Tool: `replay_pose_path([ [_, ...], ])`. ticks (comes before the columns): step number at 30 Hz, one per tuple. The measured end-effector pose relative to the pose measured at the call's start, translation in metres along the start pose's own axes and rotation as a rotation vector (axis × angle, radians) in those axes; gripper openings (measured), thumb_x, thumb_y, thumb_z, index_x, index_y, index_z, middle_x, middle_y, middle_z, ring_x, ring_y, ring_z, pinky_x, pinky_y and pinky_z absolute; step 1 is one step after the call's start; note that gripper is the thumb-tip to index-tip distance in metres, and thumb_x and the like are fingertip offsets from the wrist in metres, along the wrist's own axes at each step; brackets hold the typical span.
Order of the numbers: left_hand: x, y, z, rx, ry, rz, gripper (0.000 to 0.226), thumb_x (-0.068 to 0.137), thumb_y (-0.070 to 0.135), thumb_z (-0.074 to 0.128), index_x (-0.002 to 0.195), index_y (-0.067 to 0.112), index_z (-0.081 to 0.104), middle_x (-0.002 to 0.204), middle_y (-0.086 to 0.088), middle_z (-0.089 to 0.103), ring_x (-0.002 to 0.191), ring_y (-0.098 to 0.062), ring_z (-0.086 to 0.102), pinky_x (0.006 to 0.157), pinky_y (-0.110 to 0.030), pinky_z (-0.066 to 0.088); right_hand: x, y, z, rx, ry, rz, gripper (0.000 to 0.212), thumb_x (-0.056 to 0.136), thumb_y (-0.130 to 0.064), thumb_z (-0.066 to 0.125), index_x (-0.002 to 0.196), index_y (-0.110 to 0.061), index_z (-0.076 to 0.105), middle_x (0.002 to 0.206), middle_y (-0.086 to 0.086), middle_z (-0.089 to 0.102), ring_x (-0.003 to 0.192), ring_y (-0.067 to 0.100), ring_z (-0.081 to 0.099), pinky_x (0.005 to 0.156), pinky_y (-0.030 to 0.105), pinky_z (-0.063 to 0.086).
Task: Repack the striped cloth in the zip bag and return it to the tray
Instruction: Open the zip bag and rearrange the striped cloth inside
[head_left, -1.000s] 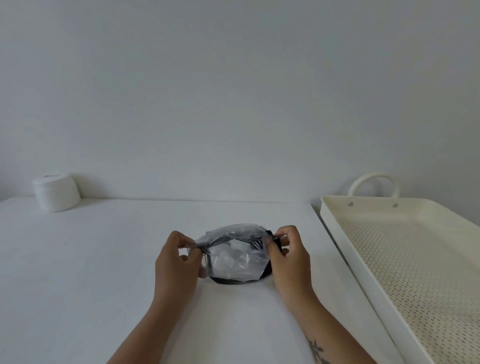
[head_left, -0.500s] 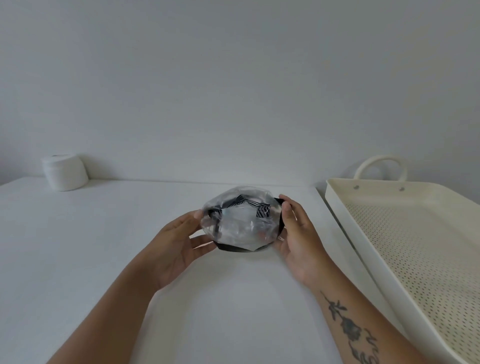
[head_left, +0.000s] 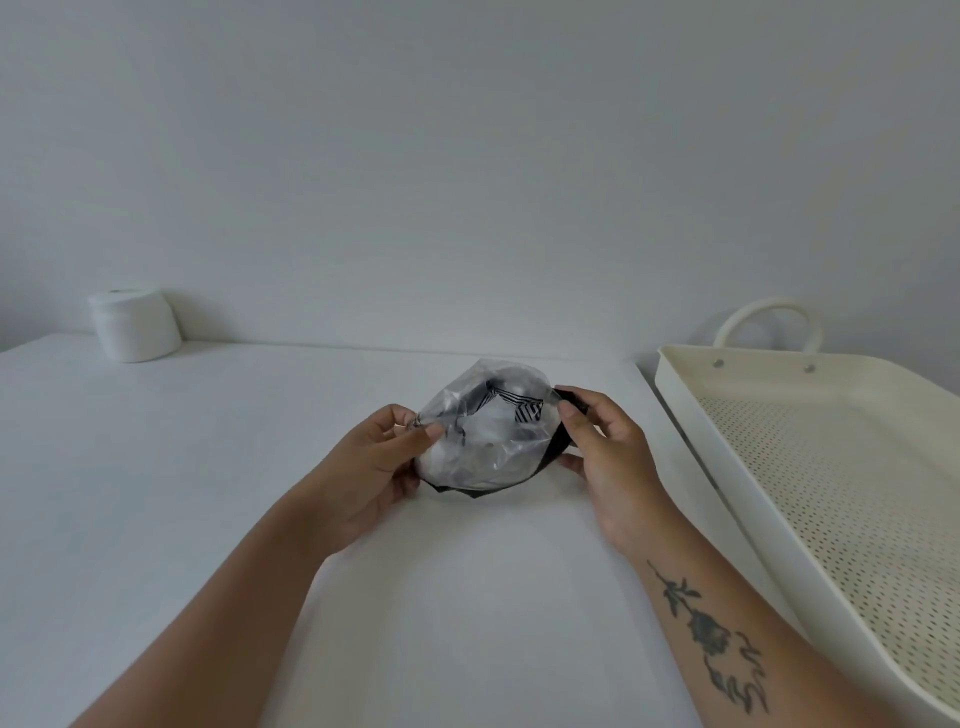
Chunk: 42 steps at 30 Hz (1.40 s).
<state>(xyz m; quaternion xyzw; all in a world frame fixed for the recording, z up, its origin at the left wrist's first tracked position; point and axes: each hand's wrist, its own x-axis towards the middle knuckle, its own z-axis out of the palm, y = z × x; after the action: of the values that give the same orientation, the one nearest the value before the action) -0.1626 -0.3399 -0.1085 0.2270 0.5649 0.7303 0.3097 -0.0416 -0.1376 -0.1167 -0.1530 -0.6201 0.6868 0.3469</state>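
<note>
A clear zip bag (head_left: 483, 441) with a black backing is held just above the white table, between both hands. Inside it lies the black-and-white striped cloth (head_left: 511, 405), bunched up and seen through the plastic. My left hand (head_left: 379, 462) pinches the bag's left edge between thumb and fingers. My right hand (head_left: 602, 441) pinches the right edge near the black strip. The cream perforated tray (head_left: 691, 421) stands to the right of the hands, with nothing in the part I see.
A white cylindrical jar (head_left: 135, 325) stands at the back left against the wall. The tray has a loop handle (head_left: 766, 322) at its far end. The white table (head_left: 182, 493) stretches left and toward me.
The bag has tilted so its mouth faces up. Both hands shifted from cupping its sides to pinching its left and right edges. The camera view tilted slightly.
</note>
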Motion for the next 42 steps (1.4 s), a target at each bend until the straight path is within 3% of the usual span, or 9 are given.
replay_pose_path([
  [8,0.009,-0.007,-0.005,0.741,0.604,0.337,0.032,0.081,0.006,0.061,0.063,0.018,0.039,0.064,0.003,0.045,0.057,-0.018,0.036,0.052,-0.029,0.031,-0.001,0.004,0.007,-0.22,0.081,-0.129,0.018,0.091,-0.017,0.061,0.091,-0.031,0.072,0.099,0.0,0.069,0.079,0.016,0.065,0.059,0.011,0.048],
  [13,0.005,-0.003,-0.004,0.717,0.385,0.213,0.022,0.081,0.025,0.07,0.079,0.015,0.05,0.077,0.001,0.057,0.06,-0.017,0.049,0.059,-0.03,0.041,-0.004,0.002,0.01,-0.247,0.107,-0.121,0.022,0.087,-0.013,0.058,0.089,-0.034,0.067,0.097,-0.01,0.069,0.087,0.014,0.065,0.075,0.031,0.055],
  [17,-0.006,0.009,-0.006,0.396,-0.002,0.027,0.055,0.065,0.047,0.084,0.101,0.013,0.059,0.091,-0.001,0.066,0.083,-0.016,0.068,0.081,-0.035,0.056,-0.005,-0.001,0.011,-0.137,0.005,-0.024,0.013,0.082,-0.038,0.068,0.094,-0.034,0.065,0.092,-0.018,0.067,0.085,0.005,0.066,0.074,0.03,0.055],
  [20,-0.006,0.012,-0.002,0.361,0.123,0.099,0.059,0.068,0.06,0.075,0.09,0.009,0.058,0.082,-0.004,0.058,0.076,-0.021,0.059,0.078,-0.038,0.054,-0.008,-0.003,0.015,-0.145,-0.021,-0.029,0.035,0.074,-0.059,0.07,0.092,-0.029,0.065,0.087,-0.016,0.066,0.089,0.011,0.065,0.079,0.035,0.056],
  [24,-0.005,0.008,-0.002,0.535,0.234,0.215,0.037,0.078,0.055,0.07,0.079,0.018,0.063,0.072,0.003,0.054,0.067,-0.019,0.046,0.068,-0.037,0.039,-0.01,-0.005,0.012,-0.223,-0.004,-0.042,0.025,0.081,-0.042,0.072,0.087,-0.019,0.063,0.085,-0.005,0.064,0.082,0.015,0.06,0.081,0.042,0.054],
  [28,-0.004,0.007,0.0,0.512,0.221,0.288,0.011,0.082,0.033,0.074,0.081,0.027,0.064,0.074,0.006,0.058,0.062,-0.012,0.049,0.063,-0.027,0.039,-0.008,-0.005,0.01,-0.242,-0.056,-0.061,0.014,0.081,-0.023,0.076,0.092,-0.02,0.068,0.096,-0.003,0.07,0.086,0.006,0.065,0.071,0.014,0.051],
  [33,-0.001,0.001,0.004,0.671,0.336,0.425,0.02,0.085,0.015,0.068,0.075,0.028,0.057,0.061,0.018,0.054,0.051,-0.004,0.04,0.048,-0.01,0.035,-0.005,-0.002,0.014,-0.614,-0.064,-0.291,0.017,0.08,-0.006,0.071,0.083,-0.017,0.059,0.091,0.0,0.061,0.083,0.004,0.056,0.068,0.007,0.04],
  [37,0.0,-0.003,0.015,0.744,0.47,0.498,0.021,0.081,0.009,0.058,0.074,0.026,0.047,0.057,0.014,0.05,0.045,-0.008,0.035,0.041,-0.015,0.032,-0.006,0.003,0.019,-0.758,0.169,-0.396,0.034,0.072,0.008,0.055,0.071,-0.023,0.04,0.074,-0.008,0.048,0.064,0.009,0.043,0.053,0.028,0.037],
  [42,0.001,-0.003,0.02,0.665,0.642,0.449,0.029,0.081,0.024,0.067,0.067,0.02,0.042,0.068,-0.003,0.052,0.053,-0.021,0.051,0.046,-0.026,0.041,-0.005,0.002,0.021,-0.57,0.166,-0.356,0.023,0.08,-0.002,0.065,0.084,-0.02,0.052,0.09,-0.006,0.052,0.077,0.007,0.051,0.06,0.011,0.04],
])
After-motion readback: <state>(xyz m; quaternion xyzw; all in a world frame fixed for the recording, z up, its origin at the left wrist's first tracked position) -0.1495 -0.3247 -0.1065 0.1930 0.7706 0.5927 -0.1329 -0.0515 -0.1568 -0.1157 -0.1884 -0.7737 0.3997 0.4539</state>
